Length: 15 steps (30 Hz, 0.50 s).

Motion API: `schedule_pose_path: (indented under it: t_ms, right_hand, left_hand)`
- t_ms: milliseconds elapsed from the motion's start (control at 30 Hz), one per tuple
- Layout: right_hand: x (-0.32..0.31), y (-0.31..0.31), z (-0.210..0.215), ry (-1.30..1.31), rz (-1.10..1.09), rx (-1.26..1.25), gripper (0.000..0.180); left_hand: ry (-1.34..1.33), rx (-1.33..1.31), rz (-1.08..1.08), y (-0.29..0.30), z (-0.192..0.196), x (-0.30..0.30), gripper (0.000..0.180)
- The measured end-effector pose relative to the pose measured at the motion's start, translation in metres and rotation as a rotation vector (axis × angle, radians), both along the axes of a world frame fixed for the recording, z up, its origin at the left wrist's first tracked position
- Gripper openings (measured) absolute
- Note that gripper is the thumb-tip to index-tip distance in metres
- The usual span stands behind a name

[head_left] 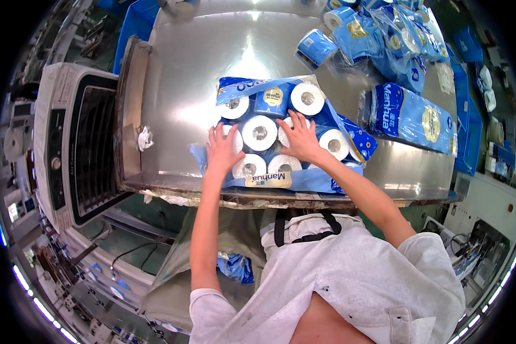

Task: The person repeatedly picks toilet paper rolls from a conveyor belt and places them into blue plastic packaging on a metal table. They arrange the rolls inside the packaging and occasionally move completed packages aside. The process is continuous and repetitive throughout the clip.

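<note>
On the metal table lies an opened blue plastic pack (272, 180) with several white toilet rolls in it, most with their round ends facing up. One roll in a blue wrapper (271, 102) lies on its side at the far edge of the pack. My left hand (222, 150) rests with spread fingers on a roll at the pack's left side. Fingers apart, my right hand (299, 137) lies over a roll right of the middle roll (259, 133). The palms partly cover the rolls beneath them.
A sealed blue pack (413, 119) lies at the right. Behind it are a heap of blue plastic packs (384, 43) and a single wrapped roll (316, 48). Crumpled white paper (145, 139) sits near the table's raised left edge. A grey air cooler (77, 143) stands left of the table.
</note>
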State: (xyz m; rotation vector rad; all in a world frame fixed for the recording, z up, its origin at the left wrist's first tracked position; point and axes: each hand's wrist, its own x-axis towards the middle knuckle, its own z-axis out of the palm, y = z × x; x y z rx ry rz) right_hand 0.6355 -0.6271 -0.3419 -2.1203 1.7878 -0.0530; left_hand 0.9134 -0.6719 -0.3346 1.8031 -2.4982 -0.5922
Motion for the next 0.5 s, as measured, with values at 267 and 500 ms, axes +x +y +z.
schedule_pose_path:
  t_ms: [267, 500]
  right_hand:
    - [0.015, 0.005, -0.026, 0.000, -0.150, -0.110, 0.075]
    - [-0.003, 0.042, 0.048, -0.173, -0.330, -0.441, 0.065]
  left_hand:
    - [-0.098, -0.153, -0.043, 0.004, -0.018, -0.014, 0.073]
    - [0.090, -0.486, -0.344, 0.007, 0.087, -0.050, 0.063]
